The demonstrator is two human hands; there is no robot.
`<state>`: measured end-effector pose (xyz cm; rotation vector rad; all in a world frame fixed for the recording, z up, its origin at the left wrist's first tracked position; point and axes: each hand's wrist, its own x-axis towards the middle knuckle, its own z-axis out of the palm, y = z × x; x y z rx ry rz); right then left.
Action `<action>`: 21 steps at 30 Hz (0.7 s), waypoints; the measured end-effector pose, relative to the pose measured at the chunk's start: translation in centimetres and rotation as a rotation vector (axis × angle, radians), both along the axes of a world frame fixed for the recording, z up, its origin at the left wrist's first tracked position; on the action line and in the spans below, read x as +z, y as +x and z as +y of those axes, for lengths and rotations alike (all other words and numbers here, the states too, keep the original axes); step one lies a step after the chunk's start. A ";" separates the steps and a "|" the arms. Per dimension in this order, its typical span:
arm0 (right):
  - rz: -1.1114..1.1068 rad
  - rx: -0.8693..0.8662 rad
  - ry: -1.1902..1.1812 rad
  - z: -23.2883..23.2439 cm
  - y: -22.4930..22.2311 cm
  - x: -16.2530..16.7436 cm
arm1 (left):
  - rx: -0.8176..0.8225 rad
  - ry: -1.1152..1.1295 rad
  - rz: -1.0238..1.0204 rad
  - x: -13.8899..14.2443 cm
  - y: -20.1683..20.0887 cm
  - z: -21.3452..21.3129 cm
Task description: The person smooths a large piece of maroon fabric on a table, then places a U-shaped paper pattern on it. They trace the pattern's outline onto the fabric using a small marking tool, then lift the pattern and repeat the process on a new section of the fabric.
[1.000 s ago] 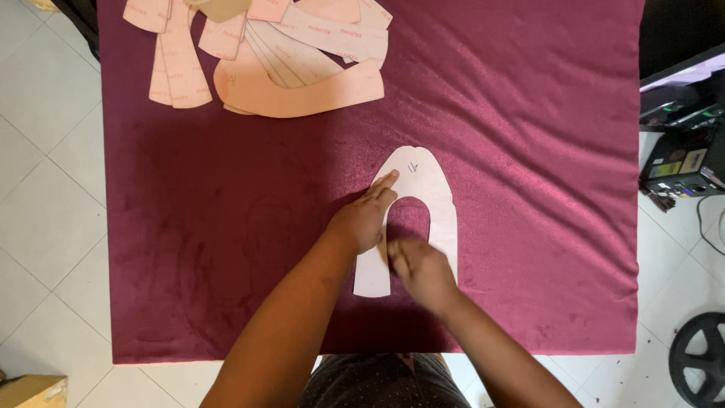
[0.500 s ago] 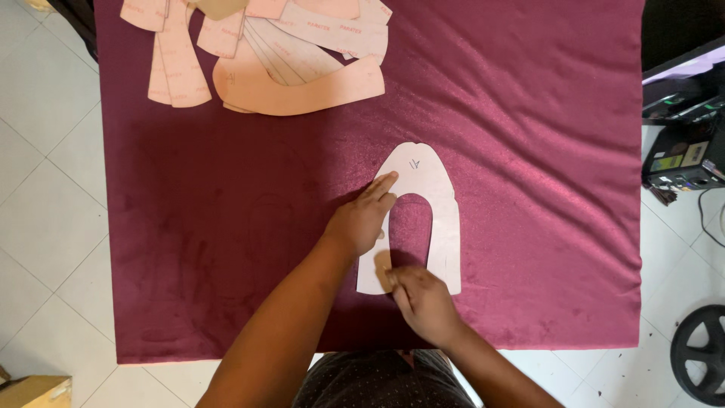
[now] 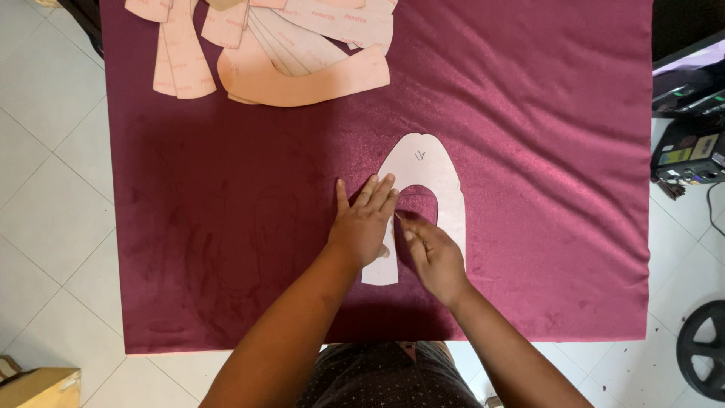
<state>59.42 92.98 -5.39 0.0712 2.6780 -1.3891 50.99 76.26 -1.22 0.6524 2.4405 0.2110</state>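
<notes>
Left hand (image 3: 362,227) flattened (fingers spread) onto horseshoe template (image 3: 423,170).

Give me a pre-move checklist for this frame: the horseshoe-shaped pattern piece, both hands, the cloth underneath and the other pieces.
1. Pattern held down: ok. The left hand lies flat, fingers spread, on the left leg of the horseshoe-shaped pattern piece.
2. Pattern flat on the maroon cloth: ok where visible; the left leg is partly hidden under the hand.
3. Right hand at the inner cutout edge: ok. Its fingertips sit at the inside curve.
4. Marking tool in the right hand: cannot tell, too small to make out.
5. Cloth smooth around the pattern: ok, only soft ripples.
6. Stack of pink pattern pieces out of the way: ok, lying apart at the cloth's far edge.
</notes>
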 end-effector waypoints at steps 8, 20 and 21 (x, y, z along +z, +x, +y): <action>0.110 0.280 0.203 1.0 4.9 0.0 | 0.008 -0.068 -0.096 1.6 -0.2 0.2; -0.062 0.236 0.193 0.9 7.3 0.2 | 0.005 -0.097 -0.099 1.4 -0.2 -0.1; -0.037 0.228 0.192 0.9 7.4 0.0 | 0.000 -0.102 -0.111 1.4 -0.1 -0.1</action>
